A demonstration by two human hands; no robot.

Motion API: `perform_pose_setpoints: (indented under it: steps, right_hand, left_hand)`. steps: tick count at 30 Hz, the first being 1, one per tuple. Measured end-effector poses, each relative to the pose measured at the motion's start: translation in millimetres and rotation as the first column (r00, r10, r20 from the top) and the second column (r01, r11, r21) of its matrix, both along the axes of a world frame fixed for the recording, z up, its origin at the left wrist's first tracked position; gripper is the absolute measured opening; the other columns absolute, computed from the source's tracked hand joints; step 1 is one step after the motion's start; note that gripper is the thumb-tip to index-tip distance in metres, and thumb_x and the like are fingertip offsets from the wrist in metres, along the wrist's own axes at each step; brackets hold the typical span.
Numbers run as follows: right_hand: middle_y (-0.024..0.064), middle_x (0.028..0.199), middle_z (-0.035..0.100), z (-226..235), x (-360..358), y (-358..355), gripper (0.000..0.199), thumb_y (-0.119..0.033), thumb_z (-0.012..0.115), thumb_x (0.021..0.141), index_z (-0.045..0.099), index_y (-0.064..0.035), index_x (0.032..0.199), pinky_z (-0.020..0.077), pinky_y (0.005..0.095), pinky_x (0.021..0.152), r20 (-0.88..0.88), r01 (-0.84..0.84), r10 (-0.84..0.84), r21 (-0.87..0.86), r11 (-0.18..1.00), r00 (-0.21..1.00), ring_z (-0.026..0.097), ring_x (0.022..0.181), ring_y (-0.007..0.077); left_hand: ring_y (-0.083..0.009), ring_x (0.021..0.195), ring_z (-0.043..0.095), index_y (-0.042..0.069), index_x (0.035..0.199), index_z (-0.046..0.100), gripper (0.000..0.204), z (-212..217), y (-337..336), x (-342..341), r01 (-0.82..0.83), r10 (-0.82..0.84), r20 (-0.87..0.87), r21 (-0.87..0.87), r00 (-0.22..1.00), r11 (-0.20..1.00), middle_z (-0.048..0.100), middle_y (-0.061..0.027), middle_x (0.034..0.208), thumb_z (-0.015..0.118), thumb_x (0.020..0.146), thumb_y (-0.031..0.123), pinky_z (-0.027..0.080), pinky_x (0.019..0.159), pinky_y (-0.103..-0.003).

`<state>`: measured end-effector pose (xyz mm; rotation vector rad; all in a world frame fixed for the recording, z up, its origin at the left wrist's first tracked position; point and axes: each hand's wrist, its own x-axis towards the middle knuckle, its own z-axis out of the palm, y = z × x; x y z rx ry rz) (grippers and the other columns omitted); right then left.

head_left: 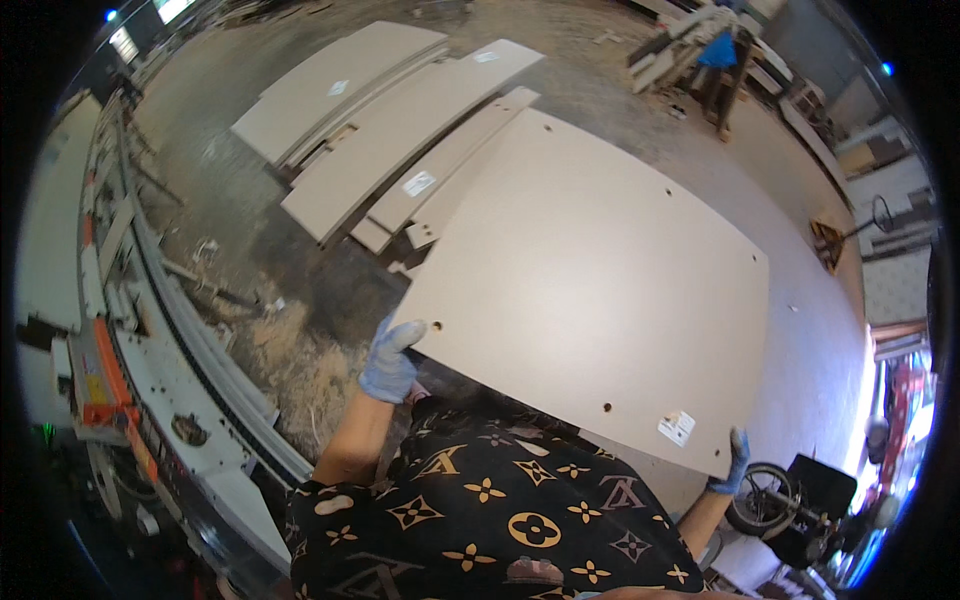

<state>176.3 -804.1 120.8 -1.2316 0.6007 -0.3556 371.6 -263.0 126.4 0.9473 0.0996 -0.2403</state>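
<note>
A large pale beige board (590, 290) with drilled holes along its edges spans the space in front of me. My left hand (391, 362), in a blue-grey work glove, grips its near left corner, thumb on top and fingers beneath. At the near right corner my right hand (737, 462), gloved too, is closed on the edge; most of its fingers are hidden by the board. A white label (676, 428) is stuck on the board close to that corner. The board's far left side overlaps the stacks of similar panels behind it.
Stacked beige panels (400, 140) lie ahead to the left. A long machine (190, 430) with a rail and orange parts runs along my left. Sawdust (295, 350) covers the floor beside it. A pallet jack (830, 245) and a motorbike (790, 505) stand on the right; offcuts (690, 50) are piled far off.
</note>
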Motion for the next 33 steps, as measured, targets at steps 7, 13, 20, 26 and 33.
perform_pose_setpoints:
  steps: [7,13,20,26,33]
  right_hand:
    - [0.0091,0.113,0.057,-30.6,227.4,157.7,0.045,-0.014,0.06,0.084,0.048,0.0012,0.124,0.0418,0.0299,0.091,-0.063,-0.673,0.694,-0.322,0.666,0.717,0.053,0.104,0.0168]
    - [0.0077,0.109,0.059,-20.1,306.9,387.3,0.047,-0.016,0.063,0.082,0.048,0.003,0.122,0.0433,0.0285,0.087,0.015,-0.949,0.973,-0.215,0.229,0.231,0.055,0.098,0.0146]
    - [0.0049,0.106,0.06,-58.5,276.8,586.4,0.042,-0.016,0.07,0.081,0.053,-0.0017,0.116,0.0447,0.0287,0.085,-0.02,-0.975,0.998,-0.214,-0.057,-0.054,0.054,0.096,0.0127]
    - [0.0084,0.108,0.059,-103.6,221.4,688.6,0.044,-0.016,0.069,0.082,0.048,0.0005,0.117,0.0445,0.0302,0.086,-0.105,-0.981,0.978,-0.048,-0.186,-0.18,0.054,0.098,0.0147]
    - [0.0115,0.114,0.055,-97.8,177.2,754.2,0.049,-0.014,0.065,0.086,0.039,0.0003,0.125,0.0415,0.0301,0.09,-0.075,-0.943,0.941,-0.01,-0.333,-0.332,0.051,0.104,0.0179]
  left_hand:
    - [-0.0277,0.118,0.048,-0.005,0.133,0.036,0.066,-33.3,142.9,-126.4,-0.631,0.627,0.119,0.0,0.77,0.776,0.048,-0.0172,0.129,0.059,0.079,0.024,0.038,0.1,-0.04]
    - [-0.0246,0.102,0.055,0.004,0.122,0.049,0.051,-79.0,233.4,-249.4,-0.986,0.992,0.035,-0.113,0.122,0.126,0.056,-0.0097,0.114,0.064,0.079,0.027,0.047,0.087,-0.039]
    - [-0.0279,0.11,0.051,0.007,0.13,0.045,0.053,-100.4,281.6,-337.9,-0.96,0.979,-0.104,-0.202,-0.178,-0.196,0.05,-0.0127,0.125,0.048,0.089,0.041,0.044,0.091,-0.043]
    - [-0.0298,0.114,0.048,0.007,0.132,0.043,0.056,-125.7,327.6,-362.8,-0.908,0.922,-0.146,-0.175,-0.359,-0.381,0.048,-0.0131,0.128,0.043,0.09,0.045,0.043,0.093,-0.047]
    - [-0.0303,0.112,0.049,0.006,0.129,0.044,0.056,-158.6,341.2,-339.4,-0.898,0.873,-0.279,-0.067,-0.401,-0.434,0.049,-0.013,0.127,0.056,0.086,0.038,0.044,0.092,-0.046]
